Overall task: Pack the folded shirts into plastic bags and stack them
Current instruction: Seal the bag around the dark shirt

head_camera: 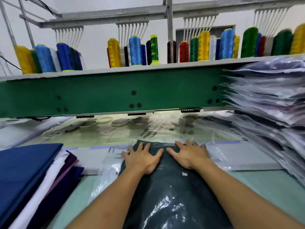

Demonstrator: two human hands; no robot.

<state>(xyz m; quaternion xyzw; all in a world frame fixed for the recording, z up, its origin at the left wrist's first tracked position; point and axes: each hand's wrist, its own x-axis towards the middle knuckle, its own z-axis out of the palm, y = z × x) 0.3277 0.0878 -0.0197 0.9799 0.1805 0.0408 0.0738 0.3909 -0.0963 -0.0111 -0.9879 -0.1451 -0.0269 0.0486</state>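
Shirt [166, 187] lies between bagged stack [270, 113] and folded fabrics [33, 176].

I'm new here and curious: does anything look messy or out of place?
Only the stack of bagged shirts on the right: its bag edges stick out unevenly, not squared up.

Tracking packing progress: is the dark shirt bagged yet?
Bagged: a shiny plastic bag covers the dark shirt, with left hand and right hand pressing it.
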